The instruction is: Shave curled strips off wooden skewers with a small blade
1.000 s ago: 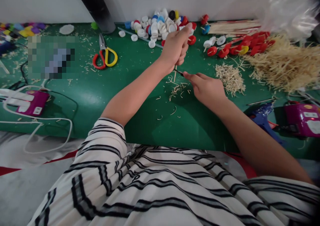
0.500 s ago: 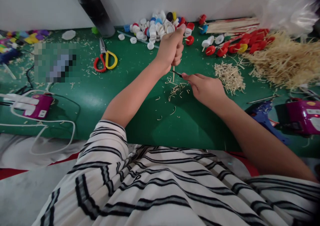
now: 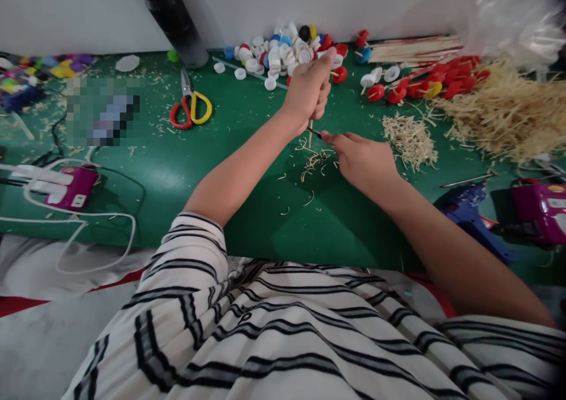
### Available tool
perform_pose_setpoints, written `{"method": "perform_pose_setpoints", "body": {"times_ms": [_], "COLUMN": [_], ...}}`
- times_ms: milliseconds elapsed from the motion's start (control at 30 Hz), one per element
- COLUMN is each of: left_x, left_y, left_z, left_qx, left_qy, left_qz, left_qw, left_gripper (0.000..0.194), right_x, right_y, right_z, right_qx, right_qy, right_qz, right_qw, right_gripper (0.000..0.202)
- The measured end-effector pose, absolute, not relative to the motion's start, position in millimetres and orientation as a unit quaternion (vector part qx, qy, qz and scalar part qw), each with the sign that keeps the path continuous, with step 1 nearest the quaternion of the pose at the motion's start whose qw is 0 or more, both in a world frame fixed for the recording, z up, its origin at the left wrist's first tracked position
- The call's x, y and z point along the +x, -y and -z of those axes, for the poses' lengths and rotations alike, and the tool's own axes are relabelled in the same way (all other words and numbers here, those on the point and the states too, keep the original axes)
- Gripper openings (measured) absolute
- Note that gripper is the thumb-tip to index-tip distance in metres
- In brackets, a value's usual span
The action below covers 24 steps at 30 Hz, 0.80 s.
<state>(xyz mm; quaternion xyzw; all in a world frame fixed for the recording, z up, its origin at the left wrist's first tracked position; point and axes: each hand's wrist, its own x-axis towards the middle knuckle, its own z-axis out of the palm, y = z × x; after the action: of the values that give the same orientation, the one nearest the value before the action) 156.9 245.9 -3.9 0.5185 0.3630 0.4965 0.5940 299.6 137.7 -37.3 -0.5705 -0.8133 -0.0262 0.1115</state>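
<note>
My left hand point(image 3: 308, 91) is closed in a fist around a thin wooden stick point(image 3: 310, 139), whose lower end sticks out below the fist. My right hand point(image 3: 366, 159) grips a small dark-bladed knife point(image 3: 315, 133), and its blade lies against the stick just under my left hand. Most of the knife's handle is hidden in my fingers. Thin wood shavings point(image 3: 313, 163) are scattered on the green table point(image 3: 260, 211) beneath. Behind my left fist lies a heap of plastic bottle caps point(image 3: 276, 55), mostly white.
Scissors point(image 3: 191, 106) and a dark bottle point(image 3: 177, 26) are to the left, beyond a purple power adapter point(image 3: 73, 187) with white cables. Rightward lie red caps on sticks point(image 3: 455, 76), shaving piles point(image 3: 411, 141), a blue glue gun point(image 3: 469, 211) and another purple adapter point(image 3: 542, 211).
The whole view has shifted slightly. Both hands keep their grips, and the knife blade sits a little closer to my left fist on the stick.
</note>
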Motion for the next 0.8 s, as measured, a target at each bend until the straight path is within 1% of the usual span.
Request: {"method": "perform_pose_setpoints", "body": {"times_ms": [200,400,500,733,800], "left_x": [156,143,137,145,150], "left_y": [-243,-245,-252,-246,-240], "left_z": [2,-2,0,0,-2], "left_qx": [0.488,0.337,0.3,0.359,0.343], "left_qy": [-0.305,-0.27,-0.269,-0.243,-0.227], "left_qz": [-0.502,-0.474,-0.492,-0.488,-0.479], "left_qw": [0.646,0.767,0.772,0.758,0.775], "left_gripper": [0.062,0.055,0.057,0.055,0.053], "right_x": [300,304,310,311,308], "right_y": [-134,-126,-124,-129,-130], "right_z": [33,40,47,46,46], "right_qx": [-0.575,-0.584,-0.582,-0.579,-0.577], "right_qy": [0.811,0.808,0.81,0.812,0.813], "right_qz": [0.016,-0.003,0.0,0.012,0.022], "right_qw": [0.108,0.076,0.075,0.075,0.066], "right_gripper": [0.051,0.047,0.046,0.047,0.048]}}
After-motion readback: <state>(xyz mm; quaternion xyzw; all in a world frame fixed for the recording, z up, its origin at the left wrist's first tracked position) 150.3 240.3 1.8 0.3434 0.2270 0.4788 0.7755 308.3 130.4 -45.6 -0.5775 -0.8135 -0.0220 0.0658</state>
